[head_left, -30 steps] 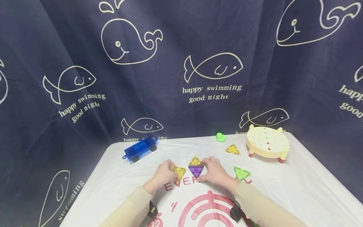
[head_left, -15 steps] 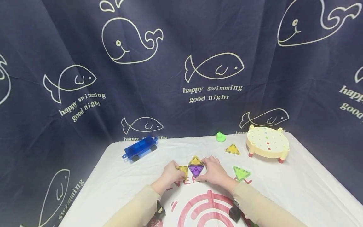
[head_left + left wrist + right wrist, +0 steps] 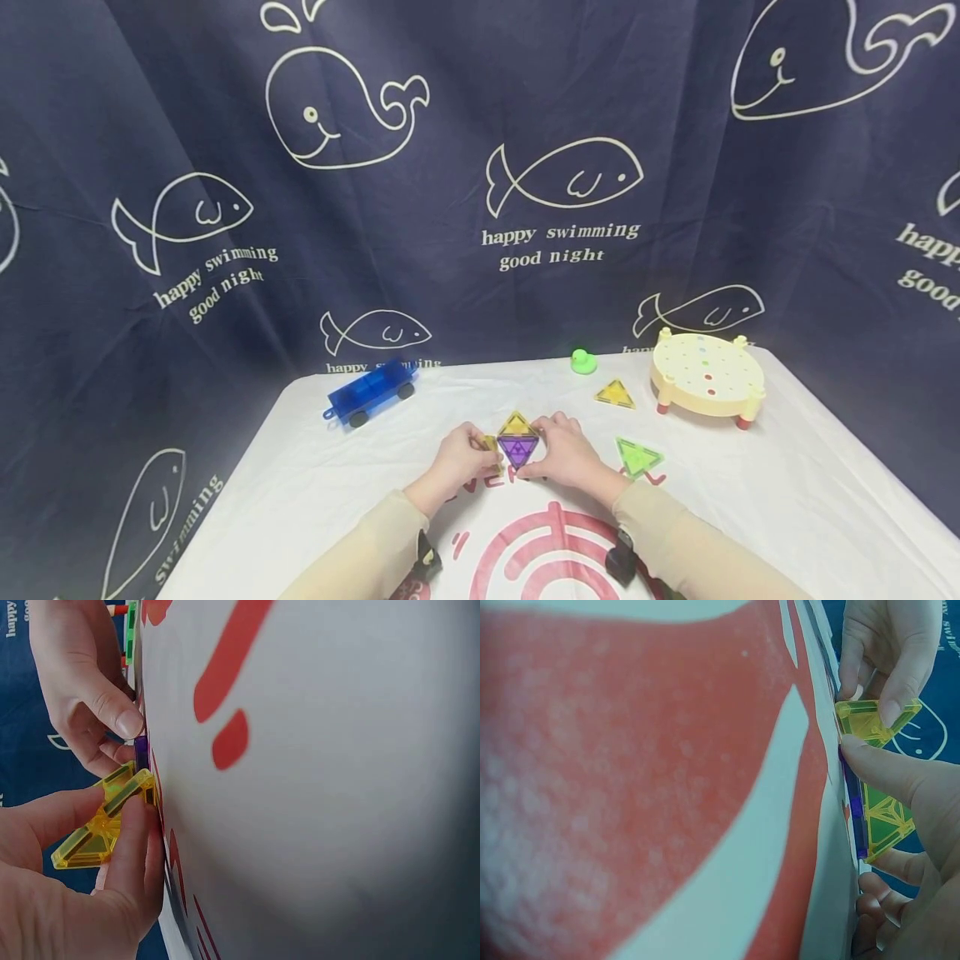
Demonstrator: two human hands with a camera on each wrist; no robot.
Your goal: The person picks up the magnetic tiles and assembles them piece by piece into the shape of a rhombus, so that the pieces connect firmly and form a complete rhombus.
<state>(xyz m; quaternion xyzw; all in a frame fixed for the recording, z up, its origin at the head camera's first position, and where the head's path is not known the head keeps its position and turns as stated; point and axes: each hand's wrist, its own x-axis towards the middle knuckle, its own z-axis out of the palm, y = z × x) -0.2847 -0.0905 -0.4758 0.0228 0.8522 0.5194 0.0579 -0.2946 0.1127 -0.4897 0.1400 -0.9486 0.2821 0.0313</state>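
Observation:
The left hand (image 3: 456, 460) pinches a yellow triangular magnetic tile (image 3: 88, 847) between thumb and fingers, tilted up on edge. This tile sits right at the left side of a purple triangular magnetic tile (image 3: 518, 452), which lies flat on the cloth. A second yellow triangular tile (image 3: 889, 819) rises upright from the purple tile's far edge. The right hand (image 3: 568, 452) grips the purple tile from the right, its thumb at the near corner and its fingers by the far one. In the right wrist view, the right thumb hides part of where the tiles meet.
A yellow triangular tile (image 3: 616, 395) and a green one (image 3: 638, 457) lie to the right. Behind are a green toy duck (image 3: 582, 362) and a cream round pegged stand (image 3: 707, 377). A blue wheeled toy car base (image 3: 372, 393) is at back left, before a dark curtain (image 3: 465, 100).
The left hand has moved right with its yellow tile, bringing it up against the purple tile's side and turning it from facing up to edge-on. The right hand has stayed in place.

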